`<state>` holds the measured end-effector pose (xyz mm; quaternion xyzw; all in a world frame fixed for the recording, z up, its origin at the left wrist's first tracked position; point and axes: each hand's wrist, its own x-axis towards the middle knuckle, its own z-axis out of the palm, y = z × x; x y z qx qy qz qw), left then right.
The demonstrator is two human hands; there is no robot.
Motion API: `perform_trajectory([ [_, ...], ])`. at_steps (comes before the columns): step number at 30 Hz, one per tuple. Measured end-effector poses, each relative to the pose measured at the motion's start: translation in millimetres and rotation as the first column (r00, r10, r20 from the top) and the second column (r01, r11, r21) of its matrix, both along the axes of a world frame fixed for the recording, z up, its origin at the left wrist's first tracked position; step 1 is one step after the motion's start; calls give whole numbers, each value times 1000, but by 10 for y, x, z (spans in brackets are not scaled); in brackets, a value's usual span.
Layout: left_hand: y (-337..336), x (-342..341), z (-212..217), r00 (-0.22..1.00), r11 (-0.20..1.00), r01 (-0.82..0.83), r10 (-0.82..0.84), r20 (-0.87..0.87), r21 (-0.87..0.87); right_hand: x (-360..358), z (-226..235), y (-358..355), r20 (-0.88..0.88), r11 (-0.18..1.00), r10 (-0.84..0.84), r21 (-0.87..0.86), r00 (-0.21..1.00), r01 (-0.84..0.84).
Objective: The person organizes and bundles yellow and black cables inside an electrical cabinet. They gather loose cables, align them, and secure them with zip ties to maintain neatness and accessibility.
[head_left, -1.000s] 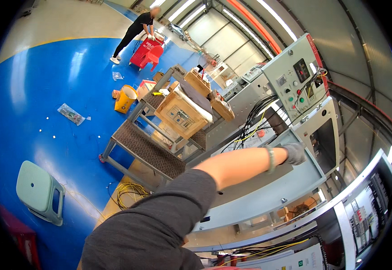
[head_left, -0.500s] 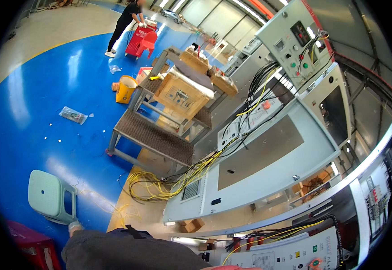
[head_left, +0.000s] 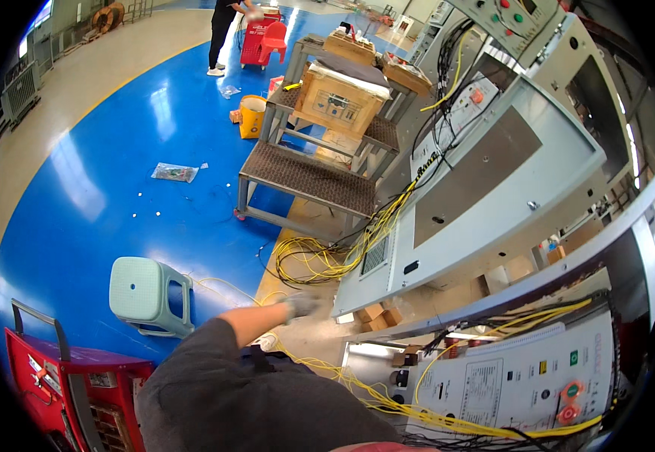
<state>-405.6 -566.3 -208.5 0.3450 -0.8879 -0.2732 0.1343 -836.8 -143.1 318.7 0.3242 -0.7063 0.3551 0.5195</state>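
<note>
My left hand (head_left: 301, 303), in a grey glove, reaches out to the right past my dark sleeve (head_left: 214, 358). Its fingers are smeared by motion, so I cannot make out their shape or any hold. Beyond it lies a tangle of yellow wires (head_left: 309, 258) on the floor, and the lower corner of a large pale grey cabinet door (head_left: 399, 275) is close to its right. More yellow wires run below the hand to a white control panel (head_left: 485, 384) with red and green buttons. My right hand is not in view.
A pale green stool (head_left: 141, 290) stands at left, above a red tool cart (head_left: 79, 384). Metal steps (head_left: 309, 181) carry a wooden box (head_left: 339, 102). A yellow bucket (head_left: 252, 117) and a plastic bag (head_left: 175, 172) are on the blue floor. Another person (head_left: 222, 34) works at a red cart.
My left hand has swung from beside the stool rightward toward the cabinet door. The view has shifted, bringing more of the red tool cart and white control panel into sight.
</note>
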Motion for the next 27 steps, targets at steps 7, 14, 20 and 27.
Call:
perform_trajectory([
  [7,1195,-2157,4576,480,803,522,-555,-679,-287,-210,6,233,2,962,274,-8,962,-274],
  [14,2742,-3945,5993,524,507,503,-823,-220,-700,3,115,252,278,891,449,-213,849,-401],
  [20,3093,-4473,5945,626,488,333,-755,-198,-807,-92,213,118,139,887,462,-48,876,-460],
  [27,3224,-3824,6013,569,363,415,-819,-74,-834,421,118,542,-70,989,148,-7,987,-148],
])
